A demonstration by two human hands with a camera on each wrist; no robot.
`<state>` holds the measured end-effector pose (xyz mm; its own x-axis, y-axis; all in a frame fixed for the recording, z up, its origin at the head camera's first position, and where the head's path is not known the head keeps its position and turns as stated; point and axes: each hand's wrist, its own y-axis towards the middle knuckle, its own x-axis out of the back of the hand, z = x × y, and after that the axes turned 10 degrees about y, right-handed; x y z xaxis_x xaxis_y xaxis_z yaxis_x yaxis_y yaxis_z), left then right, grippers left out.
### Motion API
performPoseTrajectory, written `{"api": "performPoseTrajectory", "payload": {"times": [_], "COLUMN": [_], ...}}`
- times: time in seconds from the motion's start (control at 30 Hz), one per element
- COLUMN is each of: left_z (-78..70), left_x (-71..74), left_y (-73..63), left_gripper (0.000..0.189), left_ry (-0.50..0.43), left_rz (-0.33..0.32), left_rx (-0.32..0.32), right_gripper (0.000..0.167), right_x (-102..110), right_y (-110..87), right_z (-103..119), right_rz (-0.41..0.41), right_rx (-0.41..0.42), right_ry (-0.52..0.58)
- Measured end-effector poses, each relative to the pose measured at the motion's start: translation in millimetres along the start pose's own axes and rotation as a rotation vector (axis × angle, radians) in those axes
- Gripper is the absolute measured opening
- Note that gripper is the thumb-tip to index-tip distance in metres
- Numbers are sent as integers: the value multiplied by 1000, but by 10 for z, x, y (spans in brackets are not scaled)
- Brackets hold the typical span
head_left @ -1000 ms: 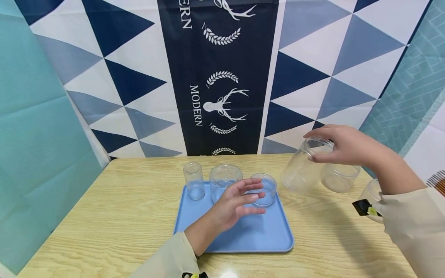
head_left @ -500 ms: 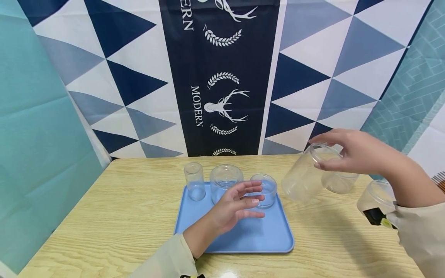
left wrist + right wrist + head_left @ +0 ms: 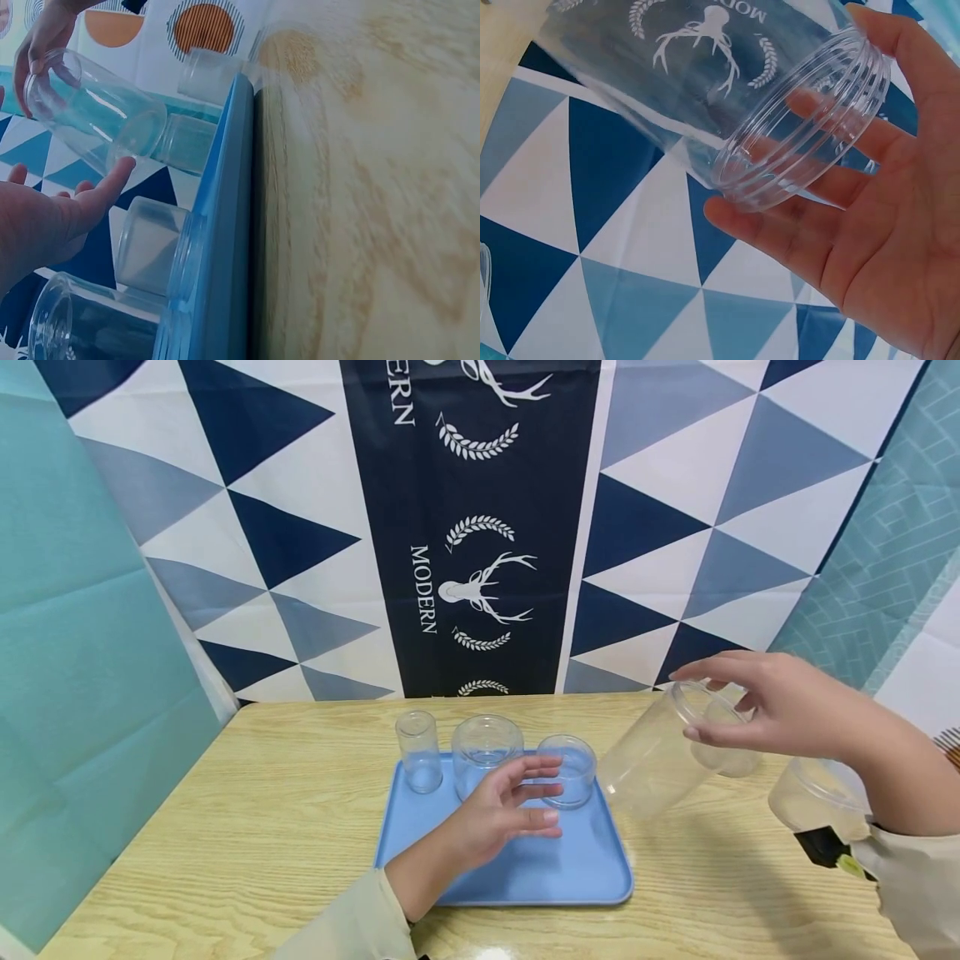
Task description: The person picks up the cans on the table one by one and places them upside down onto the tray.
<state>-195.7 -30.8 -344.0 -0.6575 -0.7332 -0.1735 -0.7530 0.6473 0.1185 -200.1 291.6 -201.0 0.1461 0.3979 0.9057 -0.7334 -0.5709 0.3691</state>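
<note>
A tall clear jar (image 3: 651, 758) hangs tilted above the table, just right of the tray. My right hand (image 3: 787, 706) grips it by the mouth, with thumb and fingers spread around the threaded rim. In the right wrist view, the jar (image 3: 682, 90) shows no lid. Over the blue tray (image 3: 540, 872) my left hand (image 3: 495, 814) is held with fingers apart and nothing in them. Its fingers overlap a low clear jar (image 3: 579, 768) in the head view. Behind it are a wide clear jar (image 3: 487, 743) and a narrow one (image 3: 420, 756), both on the tray.
To the right, another clear jar (image 3: 806, 797) stands by the right sleeve (image 3: 918, 889). A further low jar (image 3: 738, 762) is partly hidden behind the held jar. Wood-grain table (image 3: 247, 827) surrounds the tray, with a patterned cloth (image 3: 300, 527) hanging behind.
My right hand has lowered and shifted right, and the tall jar in it has come nearer and leans more. My left hand has barely moved.
</note>
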Motion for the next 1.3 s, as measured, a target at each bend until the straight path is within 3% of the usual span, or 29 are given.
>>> {"api": "performPoseTrajectory", "payload": {"times": [0.3, 0.67, 0.9, 1.13, 1.3], "left_z": [12, 35, 38, 49, 49], "left_x": [5, -13, -5, 13, 19], "left_y": [-66, -140, -165, -179, -195], "left_gripper": [60, 59, 54, 61, 59], "left_ry": [2, -137, -169, -200, -271], "left_rz": [-17, -88, -139, -126, -111], "left_rx": [7, 42, 61, 56, 50], "right_gripper": [58, 62, 66, 68, 68], "right_x": [-49, -92, -136, -194, -256], "right_y": [-32, -17, -14, -7, 23], "right_z": [59, 241, 326, 365, 369], "right_rz": [-21, -55, -83, -122, -141], "right_rx": [37, 146, 227, 300, 362], "right_ry": [68, 108, 128, 150, 181]}}
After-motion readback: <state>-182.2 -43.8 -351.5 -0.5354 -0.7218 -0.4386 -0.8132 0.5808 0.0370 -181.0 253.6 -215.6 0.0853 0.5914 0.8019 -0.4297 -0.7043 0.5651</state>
